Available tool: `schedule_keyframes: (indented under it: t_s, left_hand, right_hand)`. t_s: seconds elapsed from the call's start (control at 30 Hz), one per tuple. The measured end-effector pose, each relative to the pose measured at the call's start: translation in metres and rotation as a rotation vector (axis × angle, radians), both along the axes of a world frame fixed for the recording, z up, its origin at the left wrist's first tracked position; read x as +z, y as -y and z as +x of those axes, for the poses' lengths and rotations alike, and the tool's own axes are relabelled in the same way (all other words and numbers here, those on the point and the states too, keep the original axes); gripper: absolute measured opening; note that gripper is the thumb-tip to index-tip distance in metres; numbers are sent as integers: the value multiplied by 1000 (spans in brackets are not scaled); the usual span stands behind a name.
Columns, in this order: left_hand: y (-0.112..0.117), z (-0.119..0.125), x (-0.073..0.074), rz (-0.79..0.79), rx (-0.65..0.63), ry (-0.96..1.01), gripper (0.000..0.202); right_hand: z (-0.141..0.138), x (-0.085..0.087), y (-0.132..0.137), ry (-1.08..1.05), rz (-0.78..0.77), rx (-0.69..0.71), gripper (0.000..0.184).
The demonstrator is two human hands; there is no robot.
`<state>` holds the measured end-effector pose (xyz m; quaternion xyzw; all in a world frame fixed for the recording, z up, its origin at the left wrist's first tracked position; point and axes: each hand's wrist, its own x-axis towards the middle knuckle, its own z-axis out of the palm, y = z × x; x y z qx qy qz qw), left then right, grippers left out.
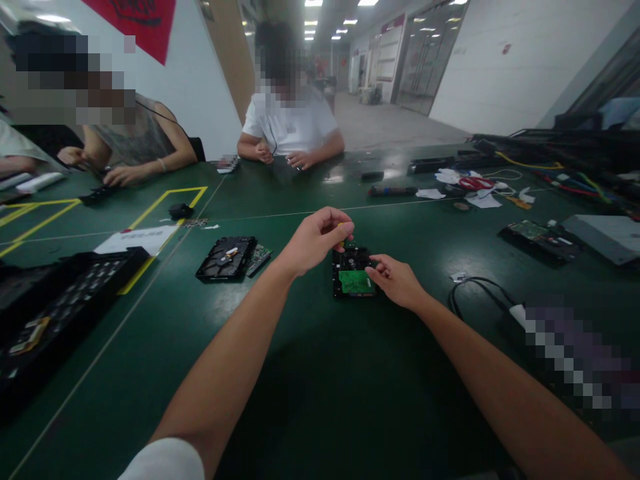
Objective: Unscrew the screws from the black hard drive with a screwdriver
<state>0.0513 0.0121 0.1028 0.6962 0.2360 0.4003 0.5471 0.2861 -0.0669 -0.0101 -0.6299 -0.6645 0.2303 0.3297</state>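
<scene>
Hard drive point(357, 283), black frame with a green board on its near half, lay flat on the dark green table point(370, 373). Long axis appeared to run away from the wearer.

Left hand point(320, 237) arched over the drive's far left corner, hiding part of it; thumb and forefinger pinched a small yellow item point(341, 227), possibly a tool handle, just above the drive's far end. Right hand point(400, 280) was at the drive's right edge, fingers curled, thumb and forefinger touching it; could not tell whether they squeezed. Both hands about equally near; drive lay below the left fingertips and left of the right ones.

Left of the drive: second black drive point(227, 259), loose circuit board point(259, 260) touching or just beside it; farther left, black casing point(75, 320). Right of the drive: black cable point(480, 280), another drive point(540, 240), grey metal box point(607, 233). Beyond the drive: dark cylindrical tool point(393, 191) and a seated person in white point(293, 127).
</scene>
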Motion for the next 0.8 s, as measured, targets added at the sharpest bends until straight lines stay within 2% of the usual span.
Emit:
schedule_keyframes:
  t_s: [0.27, 0.8]
  left_hand:
    - [-4, 0, -1, -120, -8, 61, 19]
    - [-5, -2, -5, 35, 119, -26, 26]
  right_hand:
    - [0, 1, 1, -4, 5, 3, 40]
    - [0, 1, 1, 6, -6, 3, 40]
